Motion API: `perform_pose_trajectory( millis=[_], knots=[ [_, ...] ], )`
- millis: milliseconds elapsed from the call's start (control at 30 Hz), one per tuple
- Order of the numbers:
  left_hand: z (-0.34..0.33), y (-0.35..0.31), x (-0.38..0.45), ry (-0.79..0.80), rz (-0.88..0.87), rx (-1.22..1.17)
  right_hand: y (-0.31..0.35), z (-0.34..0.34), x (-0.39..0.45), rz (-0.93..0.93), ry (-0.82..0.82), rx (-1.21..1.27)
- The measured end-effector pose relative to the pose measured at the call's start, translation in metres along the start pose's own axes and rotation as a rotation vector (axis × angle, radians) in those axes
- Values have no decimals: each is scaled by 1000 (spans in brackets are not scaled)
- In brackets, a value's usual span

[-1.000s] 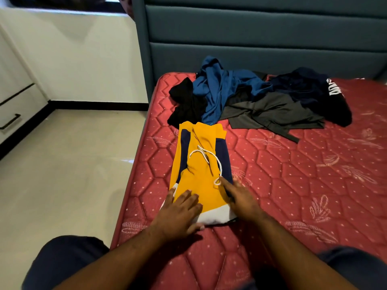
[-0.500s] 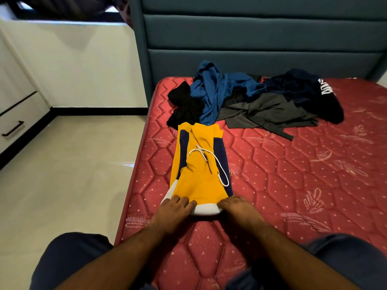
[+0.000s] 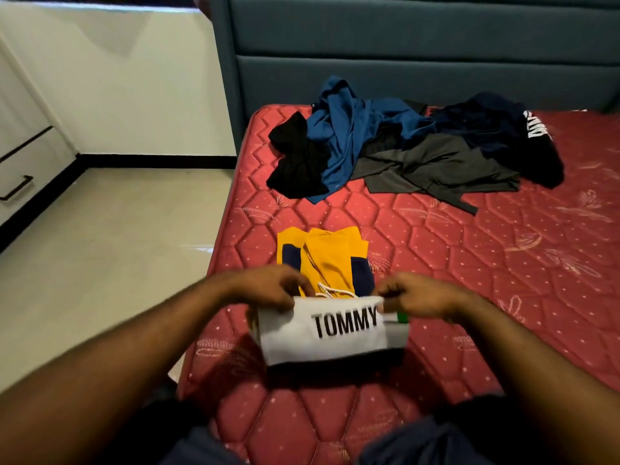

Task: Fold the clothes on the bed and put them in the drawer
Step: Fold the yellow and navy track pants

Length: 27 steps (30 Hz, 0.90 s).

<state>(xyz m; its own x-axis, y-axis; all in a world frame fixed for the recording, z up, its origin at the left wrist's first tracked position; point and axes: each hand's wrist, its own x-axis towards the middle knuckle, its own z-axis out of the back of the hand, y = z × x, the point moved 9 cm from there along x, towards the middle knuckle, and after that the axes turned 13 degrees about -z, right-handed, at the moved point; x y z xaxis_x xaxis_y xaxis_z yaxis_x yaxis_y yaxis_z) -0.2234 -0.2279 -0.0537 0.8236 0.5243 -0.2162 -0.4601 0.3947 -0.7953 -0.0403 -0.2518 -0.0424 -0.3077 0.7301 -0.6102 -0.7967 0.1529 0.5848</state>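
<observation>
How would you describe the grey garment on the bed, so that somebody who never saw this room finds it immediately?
Look at the red mattress below the dark padded headboard, where a pile of unfolded clothes lies. The grey garment is spread flat at the pile's near side, between the blue garment and the navy one with white letters. It alone is plain grey.

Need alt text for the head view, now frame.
Both hands, left hand and right hand, pinch the white TOMMY hem of a yellow hoodie, folding it up on a red mattress. Unfolded dark clothes lie near the headboard.
</observation>
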Motion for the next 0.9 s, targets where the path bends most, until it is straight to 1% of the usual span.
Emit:
perform_pose_trajectory(
  millis=[67,133,200,267,333,400,433,467,500,533,567,600,667,733,800,867,900],
  knots=[
    [44,4,19,-139,-12,132,4,38,26,-5,-188,8],
    [81,9,38,-251,-14,190,10,68,52,-18,-309,29],
    [113,27,58,-344,15,239,19,94,80,-35,-369,37],
    [136,57,74,-411,74,241,25,114,108,-68,-400,7],
    [148,80,83,-481,137,258,24,128,137,-125,-447,-77],
    [151,85,87,-604,152,395,19,138,163,-166,-550,-191],
    [143,83,88,-666,133,455,19,137,171,-145,-609,-218],
    [129,81,90,-689,127,481,21,130,177,-84,-656,-219],
    [114,87,96,-652,160,500,22,120,184,3,-690,-206],
    [98,95,102,-573,232,559,25,106,189,89,-699,-197],
    [85,110,109,-496,303,601,24,91,199,132,-672,-198],
    [75,128,113,-455,353,608,18,76,210,141,-642,-206],
    [73,142,115,-479,358,623,3,63,220,101,-666,-241],
    [77,142,116,-511,349,644,-1,66,224,65,-712,-295],
    [81,137,118,-482,358,659,1,68,227,45,-674,-374],
    [90,141,122,-388,354,612,5,74,231,51,-566,-451],
    [97,143,124,-325,342,543,9,79,232,74,-484,-437]
  ],
)
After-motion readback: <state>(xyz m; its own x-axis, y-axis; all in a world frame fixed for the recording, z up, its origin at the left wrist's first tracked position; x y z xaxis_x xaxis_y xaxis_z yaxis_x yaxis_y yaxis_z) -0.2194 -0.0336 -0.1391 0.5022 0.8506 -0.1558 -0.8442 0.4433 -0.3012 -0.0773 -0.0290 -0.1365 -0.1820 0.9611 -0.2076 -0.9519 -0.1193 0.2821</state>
